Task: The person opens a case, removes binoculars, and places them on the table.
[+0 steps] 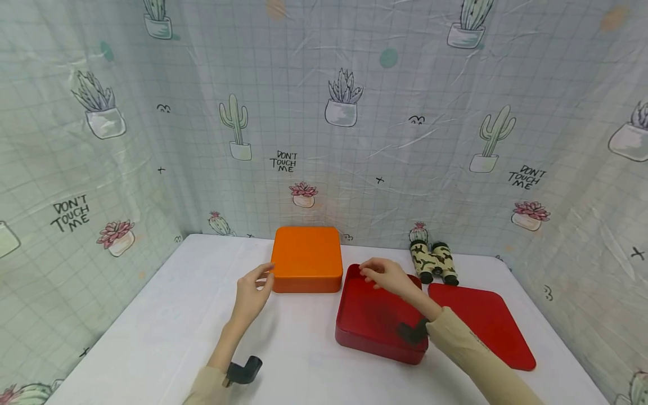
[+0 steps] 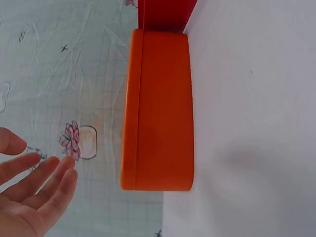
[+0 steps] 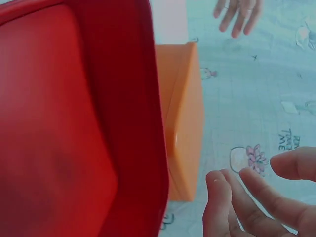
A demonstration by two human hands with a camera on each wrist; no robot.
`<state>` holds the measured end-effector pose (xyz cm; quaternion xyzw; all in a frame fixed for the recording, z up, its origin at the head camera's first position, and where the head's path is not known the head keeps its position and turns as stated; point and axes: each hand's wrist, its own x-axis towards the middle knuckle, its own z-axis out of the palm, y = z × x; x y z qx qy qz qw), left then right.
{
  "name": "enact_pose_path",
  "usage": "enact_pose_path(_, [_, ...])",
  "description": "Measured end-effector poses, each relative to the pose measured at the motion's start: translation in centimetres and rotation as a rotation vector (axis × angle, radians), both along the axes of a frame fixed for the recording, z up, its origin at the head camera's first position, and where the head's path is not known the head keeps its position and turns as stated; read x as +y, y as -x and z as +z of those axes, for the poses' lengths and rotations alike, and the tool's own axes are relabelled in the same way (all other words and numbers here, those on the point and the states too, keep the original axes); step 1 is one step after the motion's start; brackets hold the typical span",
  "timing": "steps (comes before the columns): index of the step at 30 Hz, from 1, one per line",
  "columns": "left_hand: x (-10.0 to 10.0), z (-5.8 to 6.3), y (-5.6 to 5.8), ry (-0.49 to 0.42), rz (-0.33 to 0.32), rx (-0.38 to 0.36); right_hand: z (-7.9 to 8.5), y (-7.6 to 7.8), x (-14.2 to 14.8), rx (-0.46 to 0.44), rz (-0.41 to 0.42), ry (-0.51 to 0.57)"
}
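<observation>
My left hand point(image 1: 253, 289) hovers at the left front corner of a closed orange box point(image 1: 306, 253), fingers loosely bent and holding nothing. In the left wrist view, that hand point(image 2: 39, 192) shows apart from the side of the orange box point(image 2: 160, 113). Over the back part of an open red box point(image 1: 364, 320) hangs my right hand point(image 1: 387, 275), its fingers relaxed with nothing between them. The right wrist view looks into the red box point(image 3: 123, 98), whose visible inside holds no object; the right hand point(image 3: 256, 197) is beside it in that view.
A flat red lid point(image 1: 486, 320) lies on the white table point(image 1: 298, 349) to the right of the red box. Camouflage-patterned binoculars point(image 1: 434, 261) stand behind the lid, near the back edge. A cactus-print curtain point(image 1: 304, 112) closes off the back and both sides.
</observation>
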<state>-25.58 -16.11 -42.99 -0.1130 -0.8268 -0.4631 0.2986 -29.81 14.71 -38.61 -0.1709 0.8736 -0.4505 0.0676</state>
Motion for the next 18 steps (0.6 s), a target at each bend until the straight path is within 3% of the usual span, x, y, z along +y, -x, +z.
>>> enact_pose_path(7, [-0.5, -0.6, 1.5, -0.235, 0.015, -0.098, 0.1, 1.4, -0.6, -0.254, -0.047, 0.181])
enact_pose_path(14, [-0.8, -1.3, 2.3, -0.382, 0.044, -0.105, -0.2, 2.4, -1.2, -0.371, -0.025, 0.321])
enact_pose_path(18, [-1.1, -1.8, 2.7, -0.527, 0.006, -0.207, -0.7, 3.1, -1.5, -0.441, -0.028, 0.385])
